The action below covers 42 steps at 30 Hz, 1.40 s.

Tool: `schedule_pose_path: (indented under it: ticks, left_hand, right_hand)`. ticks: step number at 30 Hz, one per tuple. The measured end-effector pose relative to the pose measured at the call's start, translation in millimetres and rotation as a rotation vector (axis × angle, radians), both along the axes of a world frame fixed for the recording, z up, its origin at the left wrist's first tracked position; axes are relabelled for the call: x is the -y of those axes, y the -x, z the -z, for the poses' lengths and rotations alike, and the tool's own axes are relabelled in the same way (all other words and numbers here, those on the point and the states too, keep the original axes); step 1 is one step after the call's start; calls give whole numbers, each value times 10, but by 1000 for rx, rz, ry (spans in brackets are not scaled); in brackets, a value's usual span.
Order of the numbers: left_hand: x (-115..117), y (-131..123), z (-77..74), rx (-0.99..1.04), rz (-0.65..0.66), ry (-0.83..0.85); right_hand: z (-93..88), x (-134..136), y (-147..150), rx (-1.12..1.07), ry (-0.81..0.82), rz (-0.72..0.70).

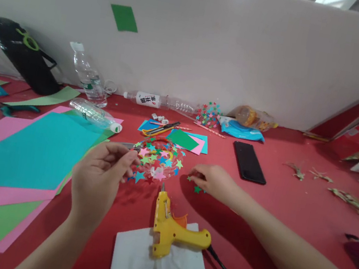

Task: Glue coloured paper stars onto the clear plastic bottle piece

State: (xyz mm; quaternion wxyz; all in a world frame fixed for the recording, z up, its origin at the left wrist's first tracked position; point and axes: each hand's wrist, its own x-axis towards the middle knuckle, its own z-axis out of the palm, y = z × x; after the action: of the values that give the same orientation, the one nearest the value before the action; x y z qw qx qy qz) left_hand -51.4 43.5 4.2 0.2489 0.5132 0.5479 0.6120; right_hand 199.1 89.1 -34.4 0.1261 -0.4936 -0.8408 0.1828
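My left hand [103, 170] pinches the edge of a clear, rounded plastic piece [155, 174] covered with small stars in pink, blue, green and red. The piece is raised over the red table. To its right my right hand [209, 179] is low near the tabletop, its fingers closed on a small green star [189, 179]. Just below those fingers lies a loose green star [197, 189]. A yellow hot glue gun [172, 233] rests on a folded white tissue [130, 255], nozzle pointing toward the star-covered piece. Scissors partly show behind the clear piece.
Coloured paper sheets [31, 150] cover the left side. A yellow utility knife [161, 129] lies on small paper squares [183, 140]. A black phone [249, 162] sits right of centre. Along the white wall are plastic bottles [146, 99], a black flask [23, 56] and a star-covered clear ball [209, 113].
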Motion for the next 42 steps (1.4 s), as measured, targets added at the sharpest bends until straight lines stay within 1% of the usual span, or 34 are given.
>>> schedule_pose_path:
  ticks: [4,8,11,15,17,19,21,23,25,27,29,32,34,36,39,42]
  left_hand:
    - [40,-40,-22,-29,43,-20]
    - [77,-35,-27,-43,74,-44]
    - [110,-24,-33,-81,88,-65]
    - [208,-49,-34,-177,127,-88]
    - [277,-78,-18,-214,148,-43]
    - [346,-107,12,-247,182,-13]
    - [403,-134,50,-293,272,-24]
    - [443,-166,79,-349,401,-41]
    - [468,-205,86,-390,478,-68]
    - [481,-246,64,-425,504,-103]
    - [484,-278,24,-454,507,-138]
    - [468,-290,-20,-526,478,-206]
    - [445,-282,-14,-591,486,-237]
    - [419,-279,18,-611,515,-212]
    - [398,-305,63,-534,593,-92]
    - [405,-348,63,-415,675,-23]
  right_hand:
    - [42,21,54,96,-137,-36]
    - [67,47,94,120,-192,-78]
    - [96,41,90,72,-200,-75]
    - [94,5,43,-73,-172,-30]
    - [23,4,14,-172,-158,15]
    - [-105,39,-5,-273,-146,54]
    - [-270,115,-3,-358,-141,75]
    - [-434,223,22,-426,-128,70]
    - [-564,341,60,-559,-75,58]
    - [-654,449,100,-628,-10,26]
    - [-715,536,135,-668,69,0]
    - [-770,621,183,-723,221,1]
    - [-779,657,218,-759,322,5]
    - [-761,682,253,-788,396,9]
    - [-702,701,289,-824,475,21]
    - [-650,697,293,-909,588,-28]
